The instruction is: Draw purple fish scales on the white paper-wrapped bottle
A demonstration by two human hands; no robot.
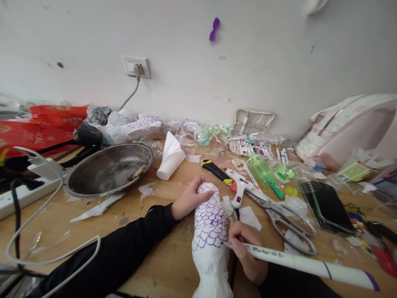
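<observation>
A white, paper-covered fish-like form (211,231) lies lengthwise before me, its far part drawn over with purple scale lines and its near part plain white. My left hand (192,198) is wrapped over the far end, thumb on top and fingers round the left side. In my right hand (246,250) is a white marker (294,261) with purple bands. Its tip touches or nearly touches the form's right edge, at the lower limit of the drawn scales. Just beyond are a white glue gun (241,188), a yellow-black utility knife (216,172) and large scissors (279,219).
At left stand a metal bowl (108,169) and a power strip (27,190) with looping cables. A paper roll (171,156) sits behind my left hand. Several markers (248,148), a green bottle (262,167), a phone (325,205) and a pink backpack (353,128) crowd the right.
</observation>
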